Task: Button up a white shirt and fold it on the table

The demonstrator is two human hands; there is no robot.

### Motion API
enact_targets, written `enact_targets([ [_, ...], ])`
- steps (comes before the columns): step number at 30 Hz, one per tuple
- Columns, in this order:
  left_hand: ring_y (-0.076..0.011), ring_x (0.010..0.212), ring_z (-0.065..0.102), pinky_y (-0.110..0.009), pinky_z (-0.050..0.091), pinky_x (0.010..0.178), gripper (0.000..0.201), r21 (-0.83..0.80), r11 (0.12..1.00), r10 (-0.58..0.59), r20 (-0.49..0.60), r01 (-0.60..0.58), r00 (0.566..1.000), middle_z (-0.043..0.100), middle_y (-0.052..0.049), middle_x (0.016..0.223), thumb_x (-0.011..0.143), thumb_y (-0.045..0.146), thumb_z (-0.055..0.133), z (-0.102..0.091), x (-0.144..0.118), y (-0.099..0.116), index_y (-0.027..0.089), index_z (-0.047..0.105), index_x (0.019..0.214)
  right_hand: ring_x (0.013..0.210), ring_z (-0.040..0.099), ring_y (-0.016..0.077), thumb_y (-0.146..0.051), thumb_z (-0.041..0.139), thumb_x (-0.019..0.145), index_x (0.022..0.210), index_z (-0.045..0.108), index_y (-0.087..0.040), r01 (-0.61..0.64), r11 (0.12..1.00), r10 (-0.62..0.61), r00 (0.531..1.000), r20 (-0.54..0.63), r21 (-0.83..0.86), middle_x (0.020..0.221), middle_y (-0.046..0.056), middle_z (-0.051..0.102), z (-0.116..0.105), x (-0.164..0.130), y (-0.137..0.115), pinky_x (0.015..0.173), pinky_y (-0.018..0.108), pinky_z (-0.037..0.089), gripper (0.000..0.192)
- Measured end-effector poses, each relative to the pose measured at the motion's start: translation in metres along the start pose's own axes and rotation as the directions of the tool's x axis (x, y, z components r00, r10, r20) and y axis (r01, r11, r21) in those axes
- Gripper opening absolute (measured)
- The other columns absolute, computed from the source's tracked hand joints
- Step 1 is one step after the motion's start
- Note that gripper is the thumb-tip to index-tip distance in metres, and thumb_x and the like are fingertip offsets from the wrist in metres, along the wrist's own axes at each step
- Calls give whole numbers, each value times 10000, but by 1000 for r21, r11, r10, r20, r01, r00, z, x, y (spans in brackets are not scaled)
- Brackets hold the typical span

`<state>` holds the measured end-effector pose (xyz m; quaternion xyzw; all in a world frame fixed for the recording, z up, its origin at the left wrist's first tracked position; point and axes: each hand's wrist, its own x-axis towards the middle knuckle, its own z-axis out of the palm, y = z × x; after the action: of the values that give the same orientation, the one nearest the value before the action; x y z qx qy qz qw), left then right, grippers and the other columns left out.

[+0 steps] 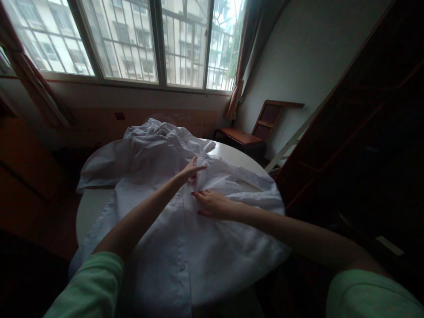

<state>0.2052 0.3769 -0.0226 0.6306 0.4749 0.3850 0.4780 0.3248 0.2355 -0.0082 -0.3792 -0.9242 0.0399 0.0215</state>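
A long white coat (155,212) with a button front lies spread out, wrinkled and bunched toward the far side. My left hand (192,169) grips a raised fold of its front edge near the middle, with some fingers hidden behind the cloth. Just nearer and to the right, my right hand (212,204) has its fingers closed on the lower part of the same fold. Below my hands, a button (182,266) shows on the front strip. One sleeve stretches out to the right, and cloth hangs over the near edge.
Under the coat stands a round white table (228,152). A wooden chair (243,136) is beyond it at the right, near the wall. Barred windows (132,44) with tied curtains (235,99) fill the far side. A dark wooden cabinet (351,132) rises at the right.
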Motion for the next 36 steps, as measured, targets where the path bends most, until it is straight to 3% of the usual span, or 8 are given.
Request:
enact_targets([
  [5, -231, 1036, 559, -313, 424, 905, 633, 501, 837, 242, 23, -221, 970, 581, -90, 1169, 665, 65, 572, 20, 14, -23, 186, 458, 1276, 891, 552, 198, -350, 618, 752, 1237, 399, -89, -146, 978, 149, 989, -7, 150, 1023, 126, 577, -4, -4, 33, 764, 298, 437, 593],
  [9, -203, 1030, 569, -293, 414, 930, 466, 523, 818, 317, -63, -239, 946, 621, -74, 1121, 716, 65, 490, 25, 23, -35, 156, 560, 1168, 651, 484, 120, -412, 633, 705, 926, 565, -130, -315, 920, 258, 935, 244, 235, 753, 12, 556, -24, -32, 81, 571, 218, 366, 364],
  [13, -181, 1009, 583, -256, 434, 904, 425, 489, 838, 328, -97, -242, 940, 632, -74, 1105, 718, 64, 486, 23, 28, -39, 132, 582, 1127, 596, 456, 98, -381, 611, 678, 791, 608, -120, -485, 825, 290, 805, 517, 291, 653, -16, 533, -36, -80, 110, 529, 197, 323, 285],
  [17, -189, 1002, 585, -260, 441, 893, 397, 497, 841, 310, -119, -214, 943, 635, -84, 1096, 726, 82, 490, 22, 30, -38, 123, 591, 1107, 628, 506, 126, -339, 594, 648, 760, 658, -116, -548, 828, 414, 740, 530, 118, 658, 9, 583, -40, -128, 113, 539, 204, 325, 258],
  [21, -202, 1012, 580, -275, 433, 899, 383, 527, 831, 282, -124, -178, 951, 633, -89, 1097, 739, 107, 490, 22, 29, -36, 131, 592, 1108, 602, 531, 149, -275, 570, 640, 728, 671, -134, -580, 806, 570, 704, 423, -121, 633, 32, 593, -41, -165, 111, 513, 222, 301, 195],
  [27, -234, 1040, 558, -293, 409, 905, 377, 601, 791, 222, -111, -113, 969, 609, -127, 1121, 740, 154, 492, 25, 26, -27, 127, 588, 1103, 693, 589, 201, -176, 505, 674, 803, 634, -163, -533, 809, 588, 734, 339, -248, 782, 100, 634, -62, -182, 54, 538, 245, 322, 183],
  [31, -307, 1012, 545, -376, 408, 866, 426, 725, 688, 186, -130, -34, 974, 538, -184, 1164, 720, 310, 558, 33, 19, -14, 126, 565, 1104, 656, 589, 172, -183, 492, 729, 926, 569, -188, -323, 946, 316, 891, 327, -33, 755, 61, 624, -60, -171, -15, 530, 228, 329, 212],
  [36, -342, 1099, 438, -418, 317, 931, 366, 924, 374, 330, -57, -75, 942, 489, -192, 1180, 671, 280, 588, 37, 16, 3, 111, 607, 995, 680, 596, 157, -190, 488, 757, 1172, 446, -177, -42, 963, -22, 973, 231, 267, 861, 52, 630, -32, -144, -78, 523, 220, 338, 417],
])
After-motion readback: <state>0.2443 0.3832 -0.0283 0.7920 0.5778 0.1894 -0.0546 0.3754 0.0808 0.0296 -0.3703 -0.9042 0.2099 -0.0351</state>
